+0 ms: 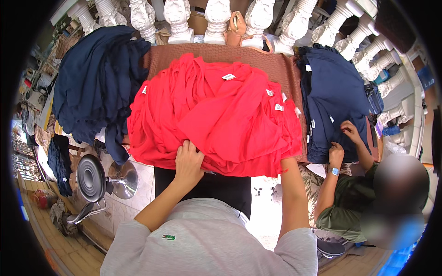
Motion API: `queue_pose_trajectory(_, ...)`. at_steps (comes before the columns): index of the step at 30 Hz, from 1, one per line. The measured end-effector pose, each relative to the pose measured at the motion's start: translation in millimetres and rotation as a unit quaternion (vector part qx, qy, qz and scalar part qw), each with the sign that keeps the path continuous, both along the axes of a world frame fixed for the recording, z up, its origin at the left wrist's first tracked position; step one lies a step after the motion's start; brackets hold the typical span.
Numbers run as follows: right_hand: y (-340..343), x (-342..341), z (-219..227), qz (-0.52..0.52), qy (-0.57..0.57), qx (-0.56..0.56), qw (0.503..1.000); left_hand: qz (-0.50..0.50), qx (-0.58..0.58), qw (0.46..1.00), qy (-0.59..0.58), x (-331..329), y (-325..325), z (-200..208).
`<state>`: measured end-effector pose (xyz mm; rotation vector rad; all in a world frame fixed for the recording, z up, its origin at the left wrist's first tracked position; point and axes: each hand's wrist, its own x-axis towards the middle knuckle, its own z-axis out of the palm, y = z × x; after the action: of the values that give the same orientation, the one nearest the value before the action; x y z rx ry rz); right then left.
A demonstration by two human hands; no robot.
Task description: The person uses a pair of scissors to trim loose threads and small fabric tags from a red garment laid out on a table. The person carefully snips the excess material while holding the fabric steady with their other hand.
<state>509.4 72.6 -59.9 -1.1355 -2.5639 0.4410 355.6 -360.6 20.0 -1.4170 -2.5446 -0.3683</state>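
Ornate balusters (217, 19) (white), black stool (90, 178)

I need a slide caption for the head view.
Left hand on red garments, right hand hidden beneath; navy piles on both sides.

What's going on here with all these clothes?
A person in a light grey shirt is handling a broad heap of red fabric garments on a brown textured cloth. Their left hand touches its front edge; the right hand is hidden under the fabric. To the right, a co-worker in a dark green top has hands at a pile of dark navy garments. Another dark navy heap sits on the left.
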Motion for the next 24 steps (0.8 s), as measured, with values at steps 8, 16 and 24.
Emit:
queue_pose_trajectory(8,25,-1,-49,0.135,0.032,0.002,0.990,-0.190,0.148,0.970,-0.036,30,42,30)
queue_pose_trajectory(16,-97,63,90,-0.024,-0.052,0.019,0.998,-0.145,0.164,0.972,-0.084,-13,13,55)
queue_pose_trajectory(24,-186,-7,179,0.102,0.184,-0.258,0.943,-0.047,0.211,0.960,-0.178,-47,2,58)
